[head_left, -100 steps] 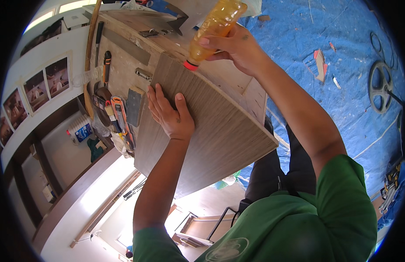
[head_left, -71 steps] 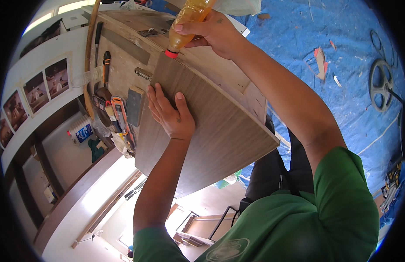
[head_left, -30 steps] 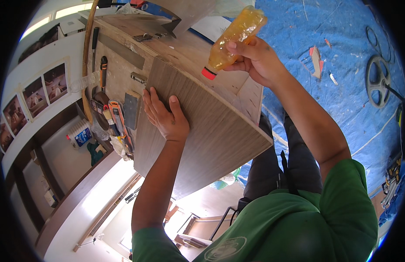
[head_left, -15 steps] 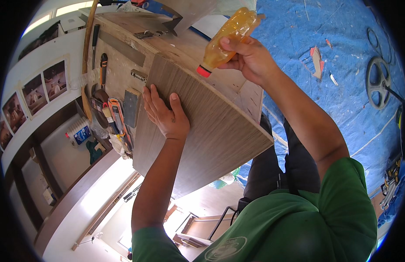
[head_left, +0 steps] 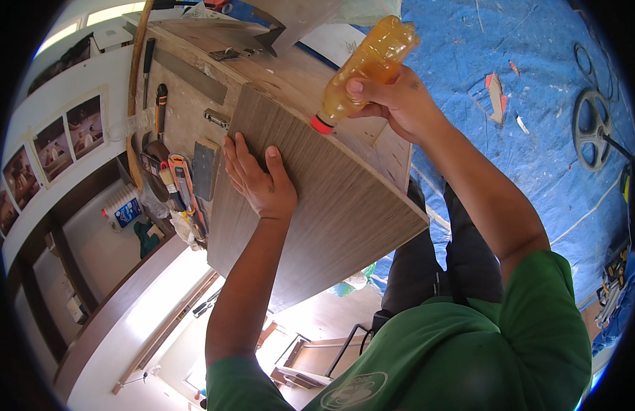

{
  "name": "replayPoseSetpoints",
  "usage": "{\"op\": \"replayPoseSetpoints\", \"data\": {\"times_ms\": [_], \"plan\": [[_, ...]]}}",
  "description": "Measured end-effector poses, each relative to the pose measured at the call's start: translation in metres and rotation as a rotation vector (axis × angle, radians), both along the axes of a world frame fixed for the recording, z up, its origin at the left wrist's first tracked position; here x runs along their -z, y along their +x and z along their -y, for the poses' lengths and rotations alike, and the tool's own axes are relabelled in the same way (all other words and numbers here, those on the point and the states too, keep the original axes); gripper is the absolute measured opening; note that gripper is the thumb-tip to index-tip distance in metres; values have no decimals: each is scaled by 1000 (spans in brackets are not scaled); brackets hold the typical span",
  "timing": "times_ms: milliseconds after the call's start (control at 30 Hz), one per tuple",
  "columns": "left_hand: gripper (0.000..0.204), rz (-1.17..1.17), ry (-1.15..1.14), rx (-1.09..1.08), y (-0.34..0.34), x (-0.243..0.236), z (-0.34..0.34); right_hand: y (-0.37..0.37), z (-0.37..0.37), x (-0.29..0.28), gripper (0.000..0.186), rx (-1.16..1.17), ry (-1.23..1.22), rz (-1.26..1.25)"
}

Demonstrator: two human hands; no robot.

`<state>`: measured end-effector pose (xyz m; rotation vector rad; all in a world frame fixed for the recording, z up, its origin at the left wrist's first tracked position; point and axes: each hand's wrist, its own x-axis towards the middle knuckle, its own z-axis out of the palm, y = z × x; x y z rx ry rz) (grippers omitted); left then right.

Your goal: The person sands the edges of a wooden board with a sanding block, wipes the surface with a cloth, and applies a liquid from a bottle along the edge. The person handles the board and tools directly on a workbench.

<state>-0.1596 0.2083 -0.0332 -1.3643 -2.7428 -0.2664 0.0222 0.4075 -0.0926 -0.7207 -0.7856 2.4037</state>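
My right hand (head_left: 393, 103) is wrapped round a clear plastic bottle (head_left: 372, 58) of yellow-amber liquid. The bottle is tilted with its red cap end down, and that end is at the upper edge of a grey-brown wood-grain board (head_left: 331, 205). Whether the tip touches the edge I cannot tell. My left hand (head_left: 260, 179) lies flat on the board's face, fingers stretched out, holding nothing. The board lies over part of a wooden workbench (head_left: 187, 103).
Along the bench on the left are a utility knife (head_left: 161, 108), a dark sanding block (head_left: 206, 170), a hinge (head_left: 217, 118), a paintbrush (head_left: 168, 179) and an orange-handled cutter (head_left: 182, 181). A blue tarp (head_left: 468, 41) with scraps covers the floor at right, near a grey wheel (head_left: 591, 130).
My right hand and the bottle have shifted slightly right and down, bringing the red cap closer along the board's edge. The left hand stays in place on the board.
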Motion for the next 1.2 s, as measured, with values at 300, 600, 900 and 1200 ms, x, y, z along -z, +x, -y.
{"op": "replayPoseSetpoints", "data": {"times_ms": [300,600,900,1200], "plan": [[65,1,-8,-1,0,1,-2,-21,-10,-6,57,-30,114,-5],[65,4,-11,-15,1,0,-1,-21,-14,-3,50,-48,137,4],[66,6,-15,-25,2,0,0,-9,-10,-7,48,-83,70,38],[67,13,-17,-14,2,0,-4,-48,-19,-4,49,-1,92,-64]]}}
